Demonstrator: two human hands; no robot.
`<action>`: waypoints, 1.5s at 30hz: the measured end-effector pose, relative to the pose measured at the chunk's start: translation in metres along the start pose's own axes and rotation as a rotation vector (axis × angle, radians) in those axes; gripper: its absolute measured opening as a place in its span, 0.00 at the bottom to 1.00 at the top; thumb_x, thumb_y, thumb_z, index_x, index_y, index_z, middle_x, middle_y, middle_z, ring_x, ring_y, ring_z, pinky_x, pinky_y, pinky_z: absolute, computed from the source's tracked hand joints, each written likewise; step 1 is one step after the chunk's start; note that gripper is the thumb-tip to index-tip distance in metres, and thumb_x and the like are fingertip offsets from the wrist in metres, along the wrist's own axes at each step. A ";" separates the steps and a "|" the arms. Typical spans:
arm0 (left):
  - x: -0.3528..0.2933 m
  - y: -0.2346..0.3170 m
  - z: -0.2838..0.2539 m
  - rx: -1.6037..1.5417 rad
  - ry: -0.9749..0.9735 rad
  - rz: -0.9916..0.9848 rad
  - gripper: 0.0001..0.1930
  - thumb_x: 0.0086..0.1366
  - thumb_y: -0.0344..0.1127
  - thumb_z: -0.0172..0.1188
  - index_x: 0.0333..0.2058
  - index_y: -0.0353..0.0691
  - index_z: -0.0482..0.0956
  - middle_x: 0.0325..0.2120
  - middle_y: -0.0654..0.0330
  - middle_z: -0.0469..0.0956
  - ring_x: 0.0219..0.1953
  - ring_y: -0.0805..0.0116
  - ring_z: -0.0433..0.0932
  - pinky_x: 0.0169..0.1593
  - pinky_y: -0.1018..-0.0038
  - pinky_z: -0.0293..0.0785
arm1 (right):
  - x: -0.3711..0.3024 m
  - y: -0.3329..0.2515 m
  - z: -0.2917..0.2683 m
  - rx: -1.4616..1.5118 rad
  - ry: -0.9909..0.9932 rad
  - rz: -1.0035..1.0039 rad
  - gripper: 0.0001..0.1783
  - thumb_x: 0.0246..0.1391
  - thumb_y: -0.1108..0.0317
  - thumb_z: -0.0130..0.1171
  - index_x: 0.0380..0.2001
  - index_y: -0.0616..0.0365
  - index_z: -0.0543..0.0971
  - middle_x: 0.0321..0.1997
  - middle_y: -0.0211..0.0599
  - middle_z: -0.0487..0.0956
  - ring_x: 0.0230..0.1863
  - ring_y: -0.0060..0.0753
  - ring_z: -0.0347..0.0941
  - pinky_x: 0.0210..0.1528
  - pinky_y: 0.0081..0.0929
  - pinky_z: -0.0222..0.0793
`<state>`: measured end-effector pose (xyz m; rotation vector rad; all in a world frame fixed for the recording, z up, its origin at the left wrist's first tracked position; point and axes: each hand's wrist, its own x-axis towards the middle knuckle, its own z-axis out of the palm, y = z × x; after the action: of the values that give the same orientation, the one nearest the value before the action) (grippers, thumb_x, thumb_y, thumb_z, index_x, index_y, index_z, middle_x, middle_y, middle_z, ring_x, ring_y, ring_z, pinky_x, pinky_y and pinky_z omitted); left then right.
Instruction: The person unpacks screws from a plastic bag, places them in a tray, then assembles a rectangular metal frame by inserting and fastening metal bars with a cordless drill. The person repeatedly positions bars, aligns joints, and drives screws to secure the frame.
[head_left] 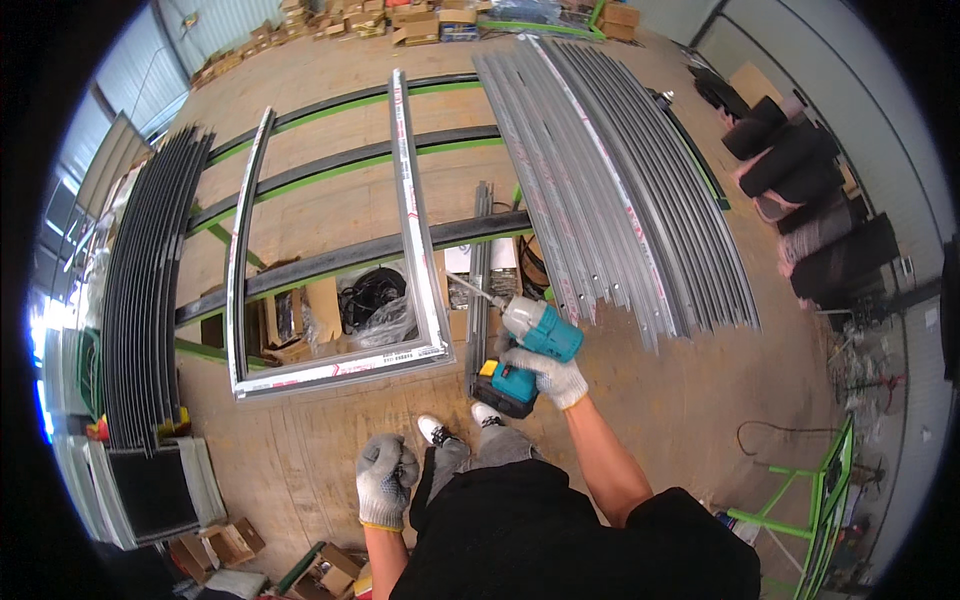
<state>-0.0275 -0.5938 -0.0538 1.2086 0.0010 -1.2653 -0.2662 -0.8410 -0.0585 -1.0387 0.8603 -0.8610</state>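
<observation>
My gloved right hand [548, 374] is wrapped round the grip of a teal and grey cordless drill [545, 335]. The drill's long bit points up and left, near the right side of a rectangular window frame [335, 372]. White and red protective film covers the frame's profiles, and it rests on the bars of a green rack [330, 268]. Whether the bit touches the frame I cannot tell. Low in front of my body, well apart from the frame, my gloved left hand [385, 482] is closed with its fingers curled. What it holds, if anything, is hidden.
Long grey metal profiles [620, 190] lie side by side on the rack's right. Dark profiles [150, 290] stand in a row at left. Cartons and a black cable coil [372, 298] sit beneath the rack. Black rolls [800, 165] line the right wall; a green stand [815, 495] is lower right.
</observation>
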 end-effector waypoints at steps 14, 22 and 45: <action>0.021 0.018 0.027 -0.290 -0.069 -0.036 0.15 0.76 0.42 0.67 0.49 0.36 0.79 0.31 0.59 0.80 0.25 0.72 0.75 0.23 0.81 0.65 | 0.003 0.008 -0.018 0.028 -0.248 0.148 0.35 0.50 0.84 0.70 0.64 0.58 0.79 0.55 0.36 0.86 0.53 0.39 0.85 0.59 0.39 0.82; 0.058 -0.007 0.048 -0.286 0.274 0.025 0.12 0.78 0.43 0.64 0.48 0.41 0.81 0.30 0.62 0.80 0.24 0.75 0.74 0.23 0.82 0.67 | 0.042 0.029 0.007 -0.028 -0.310 0.133 0.36 0.52 0.77 0.78 0.66 0.56 0.79 0.59 0.34 0.86 0.56 0.28 0.83 0.60 0.35 0.81; 0.045 0.007 0.048 -0.614 0.104 0.140 0.14 0.82 0.48 0.56 0.51 0.43 0.79 0.31 0.64 0.79 0.27 0.74 0.72 0.24 0.81 0.69 | 0.024 0.024 -0.002 -0.453 -0.787 -0.268 0.33 0.55 0.64 0.80 0.63 0.60 0.82 0.61 0.42 0.87 0.63 0.35 0.83 0.69 0.37 0.74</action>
<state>-0.0334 -0.6600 -0.0539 0.7239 0.3518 -0.9748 -0.2539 -0.8570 -0.0863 -1.7566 0.2388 -0.3984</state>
